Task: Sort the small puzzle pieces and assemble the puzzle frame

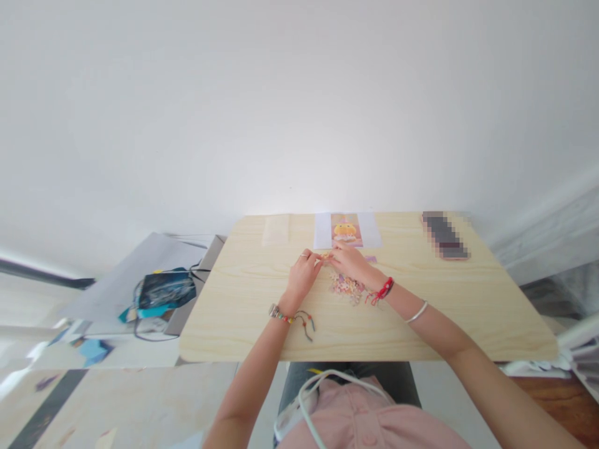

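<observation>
My left hand [303,274] is closed, its fingertips pinching small yellowish jigsaw pieces [326,255] near the middle of the table. From the other side my right hand [353,263] meets it, its fingers pressed together on the same pieces. The exact outline of what they grip is partly hidden by the fingers. Just below my right hand lies a loose pile of jigsaw pieces [345,287] in pink, cream and purple. Beyond both hands rests a white sheet with a printed picture [347,231] of a yellow figure. A purplish piece [370,259] shows beside my right hand.
The light wooden table [238,312] stands against a white wall. A phone [445,236], blurred out, lies at the right back. A pale, clear sheet [276,230] is at the left back. Left of the table, a dark and teal bag [167,290] sits on a lower surface.
</observation>
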`<move>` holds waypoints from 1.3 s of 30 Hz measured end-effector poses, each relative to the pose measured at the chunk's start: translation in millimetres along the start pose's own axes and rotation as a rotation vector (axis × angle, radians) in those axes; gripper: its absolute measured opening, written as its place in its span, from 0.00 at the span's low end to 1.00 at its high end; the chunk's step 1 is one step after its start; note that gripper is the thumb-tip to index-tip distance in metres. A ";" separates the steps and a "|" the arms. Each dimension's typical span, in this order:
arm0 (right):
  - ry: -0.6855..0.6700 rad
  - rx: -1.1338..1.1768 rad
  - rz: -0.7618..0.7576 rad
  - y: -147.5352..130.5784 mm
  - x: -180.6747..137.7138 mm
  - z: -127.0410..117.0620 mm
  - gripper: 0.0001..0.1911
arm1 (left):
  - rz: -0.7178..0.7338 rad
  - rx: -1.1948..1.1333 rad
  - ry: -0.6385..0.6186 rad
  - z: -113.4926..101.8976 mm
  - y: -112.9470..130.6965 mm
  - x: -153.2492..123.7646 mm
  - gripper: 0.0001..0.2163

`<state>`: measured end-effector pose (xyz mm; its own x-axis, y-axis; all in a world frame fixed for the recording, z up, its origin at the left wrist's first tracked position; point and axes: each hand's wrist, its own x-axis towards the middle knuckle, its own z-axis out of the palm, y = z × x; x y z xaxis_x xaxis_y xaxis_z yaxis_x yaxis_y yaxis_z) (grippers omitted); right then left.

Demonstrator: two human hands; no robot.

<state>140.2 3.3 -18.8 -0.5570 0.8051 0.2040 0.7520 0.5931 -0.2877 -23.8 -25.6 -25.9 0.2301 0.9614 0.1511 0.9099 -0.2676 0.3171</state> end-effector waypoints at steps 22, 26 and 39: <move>-0.200 0.140 -0.094 1.4 -22.8 -5.3 0.07 | 0.085 -0.038 -0.141 -4.2 15.4 -19.3 0.07; -0.169 0.173 -0.110 2.3 -19.7 -2.4 0.06 | 0.099 -0.050 -0.154 -1.0 16.1 -17.8 0.04; 0.099 0.804 0.348 -0.6 -26.2 -18.6 0.12 | 0.091 -0.139 0.265 -1.9 34.7 -18.4 0.09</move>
<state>160.9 -18.0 -6.6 -0.2816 0.9581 0.0518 0.3764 0.1599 -0.9126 2.9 -52.6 -16.0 0.1937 0.8877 0.4178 0.8298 -0.3754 0.4130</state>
